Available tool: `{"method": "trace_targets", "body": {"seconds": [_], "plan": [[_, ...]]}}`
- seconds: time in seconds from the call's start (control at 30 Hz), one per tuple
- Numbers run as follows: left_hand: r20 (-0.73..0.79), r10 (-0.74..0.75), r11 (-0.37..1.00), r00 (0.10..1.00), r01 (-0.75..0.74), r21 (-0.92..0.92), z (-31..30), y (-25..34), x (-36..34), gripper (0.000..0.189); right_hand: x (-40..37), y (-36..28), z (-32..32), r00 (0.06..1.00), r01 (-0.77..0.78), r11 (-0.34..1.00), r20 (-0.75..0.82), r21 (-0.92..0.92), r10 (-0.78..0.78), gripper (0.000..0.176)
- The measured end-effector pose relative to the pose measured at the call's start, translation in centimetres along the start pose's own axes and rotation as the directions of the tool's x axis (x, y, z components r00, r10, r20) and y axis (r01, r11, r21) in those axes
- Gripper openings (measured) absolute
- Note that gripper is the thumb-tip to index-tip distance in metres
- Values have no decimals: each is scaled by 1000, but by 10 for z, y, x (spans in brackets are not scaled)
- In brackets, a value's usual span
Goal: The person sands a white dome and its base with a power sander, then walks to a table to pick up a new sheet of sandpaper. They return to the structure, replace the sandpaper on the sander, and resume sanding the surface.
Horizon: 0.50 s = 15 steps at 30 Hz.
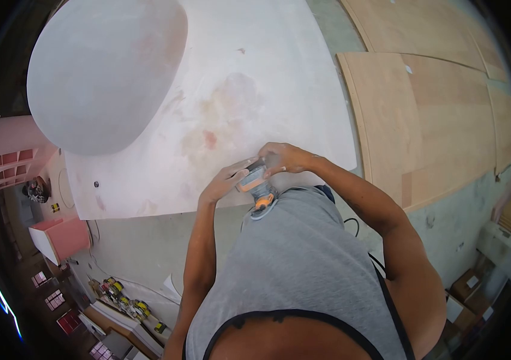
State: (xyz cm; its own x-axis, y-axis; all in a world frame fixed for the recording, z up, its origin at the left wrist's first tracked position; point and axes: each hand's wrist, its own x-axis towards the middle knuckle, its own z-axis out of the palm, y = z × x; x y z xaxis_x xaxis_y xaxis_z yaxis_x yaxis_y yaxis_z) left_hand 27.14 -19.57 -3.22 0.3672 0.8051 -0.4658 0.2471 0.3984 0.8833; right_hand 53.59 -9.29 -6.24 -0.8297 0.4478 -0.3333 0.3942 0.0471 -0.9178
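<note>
A grey and orange power sander [258, 185] is held between my two hands at the front edge of a large white board [291, 72], close against my grey shirt. My left hand [226, 182] lies along the sander's left side, fingers together and reaching toward its top end. My right hand [284, 158] wraps round the top end from the right, near a dark part. What the fingertips touch there is partly hidden. Reddish and brownish smudges mark the board beyond my hands.
A large grey rounded panel [108, 72] lies on the board at the back left. Wooden panels [441, 120] are at the right. Pink pieces [66, 237], a cable and several yellow-green tools [126, 298] are at the left. Boxes [465, 285] stand at the lower right.
</note>
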Motion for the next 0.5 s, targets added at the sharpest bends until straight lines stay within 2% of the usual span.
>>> {"method": "trace_targets", "body": {"seconds": [0.1,0.27,0.4,0.5], "plan": [[-44,0,1000,999,-1,-26,-1,-2,1,46,-2,-8,-4,1000,-18,1000,16,5,18,68],[-19,2,999,1000,-2,-34,-1,-7,1,44,0,-6,-7,998,-23,999,58,-44,25,71],[-23,-1,997,1000,-1,-79,-2,-5,0,44,5,-3,-11,992,80,984,109,-161,-63,73],[-28,2,998,1000,-3,-64,-2,-7,0,44,4,0,-12,985,138,966,130,-216,-112,66]]}}
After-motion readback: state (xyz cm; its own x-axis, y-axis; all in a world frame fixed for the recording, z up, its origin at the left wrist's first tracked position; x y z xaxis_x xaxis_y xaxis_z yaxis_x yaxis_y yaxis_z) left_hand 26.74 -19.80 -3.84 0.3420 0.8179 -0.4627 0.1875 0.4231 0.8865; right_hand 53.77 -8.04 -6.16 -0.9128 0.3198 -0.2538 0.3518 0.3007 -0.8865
